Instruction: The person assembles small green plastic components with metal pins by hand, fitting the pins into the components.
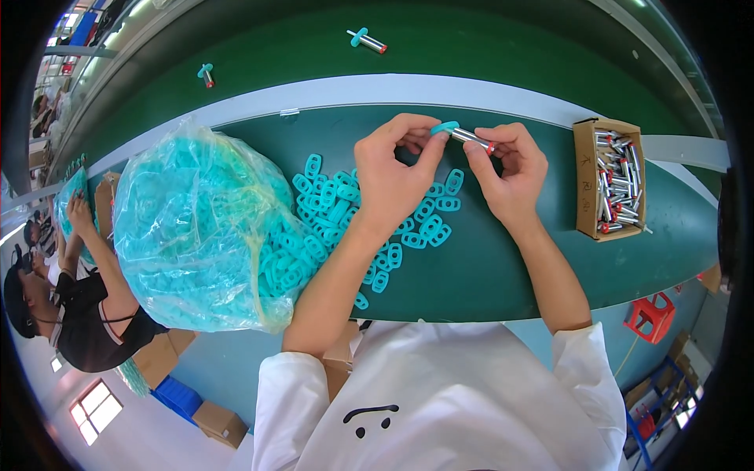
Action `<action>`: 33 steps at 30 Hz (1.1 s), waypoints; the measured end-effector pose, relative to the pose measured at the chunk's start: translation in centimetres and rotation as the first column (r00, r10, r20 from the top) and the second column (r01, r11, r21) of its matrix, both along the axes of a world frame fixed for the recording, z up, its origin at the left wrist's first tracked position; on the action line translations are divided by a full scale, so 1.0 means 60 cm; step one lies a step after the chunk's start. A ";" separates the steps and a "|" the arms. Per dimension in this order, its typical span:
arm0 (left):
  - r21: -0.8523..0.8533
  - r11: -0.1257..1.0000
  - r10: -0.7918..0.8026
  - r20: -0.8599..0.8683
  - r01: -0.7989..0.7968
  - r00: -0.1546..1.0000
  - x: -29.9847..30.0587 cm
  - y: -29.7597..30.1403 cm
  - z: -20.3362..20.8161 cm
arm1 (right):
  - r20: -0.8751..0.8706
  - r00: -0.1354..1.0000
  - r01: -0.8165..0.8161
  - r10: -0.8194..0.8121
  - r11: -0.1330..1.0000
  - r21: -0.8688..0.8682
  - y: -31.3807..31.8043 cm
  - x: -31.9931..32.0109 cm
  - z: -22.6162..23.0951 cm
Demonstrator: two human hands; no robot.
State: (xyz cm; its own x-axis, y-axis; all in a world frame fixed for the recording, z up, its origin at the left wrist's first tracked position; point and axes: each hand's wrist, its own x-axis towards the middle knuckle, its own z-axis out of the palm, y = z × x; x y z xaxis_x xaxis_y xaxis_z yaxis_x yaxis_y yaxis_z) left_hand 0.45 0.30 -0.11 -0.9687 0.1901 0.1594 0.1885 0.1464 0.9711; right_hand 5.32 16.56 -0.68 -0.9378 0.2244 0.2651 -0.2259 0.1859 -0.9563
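I see a dark green bench (487,267) w/ a pale strip along its far edge. On it, left: big clear plastic bag (200,228) stuffed w/ teal plastic pieces, mouth open toward the middle. Loose teal pieces (345,216) spill from it across the centre. Right end: open cardboard box (585,184) of silver tubes w/ red ends. Beyond the strip, a green belt (471,47) carries two assembled teal-capped tubes (367,40), well apart.

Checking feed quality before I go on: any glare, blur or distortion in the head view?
Head view: even light, both hands sharp, left hand on the teal ring, right hand on the silver tube; glare on the plastic bag; fisheye bends the belt edge; black corners.
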 end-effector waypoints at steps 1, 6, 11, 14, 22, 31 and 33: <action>0.004 1.000 -0.001 0.004 0.001 1.000 0.000 0.000 -0.001 | 0.005 1.000 0.003 -0.003 1.000 -0.003 0.001 0.001 0.000; -0.007 1.000 -0.004 0.000 0.004 1.000 0.000 -0.001 -0.001 | 0.018 0.999 0.032 -0.031 0.998 -0.052 -0.001 -0.001 0.001; -0.001 1.000 -0.009 -0.002 0.009 1.000 0.000 -0.002 -0.005 | 0.022 1.000 0.006 -0.005 1.000 -0.030 0.001 0.000 0.001; -0.013 1.000 -0.007 -0.006 0.007 1.000 0.001 -0.002 -0.003 | 0.023 1.000 0.000 0.001 0.999 -0.053 0.001 -0.001 -0.001; -0.012 1.000 -0.010 -0.009 0.010 1.000 0.000 -0.002 -0.004 | 0.020 1.000 0.003 -0.003 0.999 -0.033 -0.001 -0.002 0.000; -0.016 1.000 -0.011 -0.015 0.011 1.000 0.000 -0.001 -0.004 | 0.045 0.999 0.002 0.001 0.998 -0.064 0.001 -0.003 -0.001; -0.018 1.000 -0.010 -0.014 0.010 1.000 -0.001 -0.002 -0.007 | 0.062 0.998 0.008 -0.002 0.995 -0.104 -0.001 -0.004 -0.002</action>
